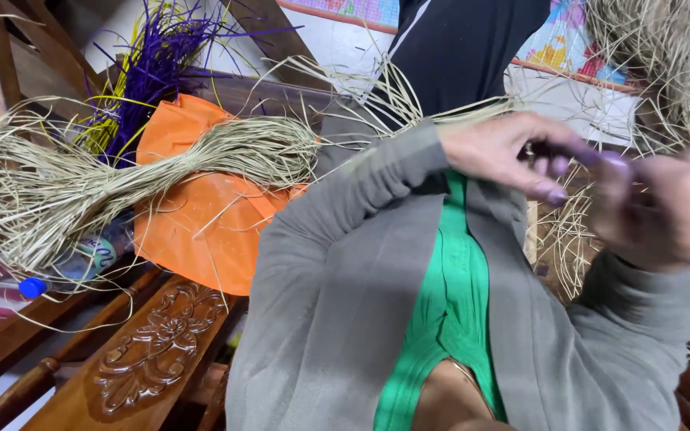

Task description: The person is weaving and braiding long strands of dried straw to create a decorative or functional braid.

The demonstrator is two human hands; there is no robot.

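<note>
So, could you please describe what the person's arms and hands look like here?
Both arms wear loose grey knit sleeves reaching the wrists, over a green garment. The left hand and right hand are bare and gloveless; the left fingertips carry purple stains. No rings or watch show.

Blue-capped labelled bottle [81, 259] under straw

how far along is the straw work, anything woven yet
Done: nothing woven shows. The pale straw bundle lies loose on the orange sheet, and the purple strands lie untouched. In hand: the left hand and blurred right hand meet near thin strands; the grip is unclear. Left: seemingly all the straw.
</note>
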